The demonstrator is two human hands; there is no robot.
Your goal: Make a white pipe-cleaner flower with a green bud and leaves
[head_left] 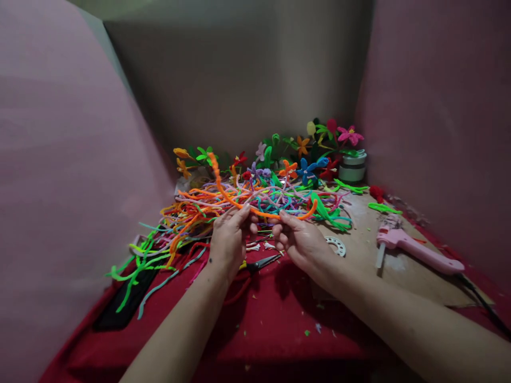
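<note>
An orange pipe cleaner [266, 214] is stretched between my two hands above the red cloth. My left hand [231, 234] pinches it near its middle, and its longer end curves up to the left. My right hand [297, 236] pinches it a little further right, with the short end curling upward beyond my fingers. Behind the hands lies a heap of multicoloured pipe cleaners [207, 199]. Scissors [265, 261] with dark blades rest on the cloth below and between my hands.
A pink glue gun [419, 249] lies on a brown board [359, 266] at the right, its cord trailing off. Near my right wrist is a white ring with holes [337, 246]. Pipe-cleaner flowers [306, 170] and a pale pot [353, 167] stand behind. A black flat object [120, 308] lies left.
</note>
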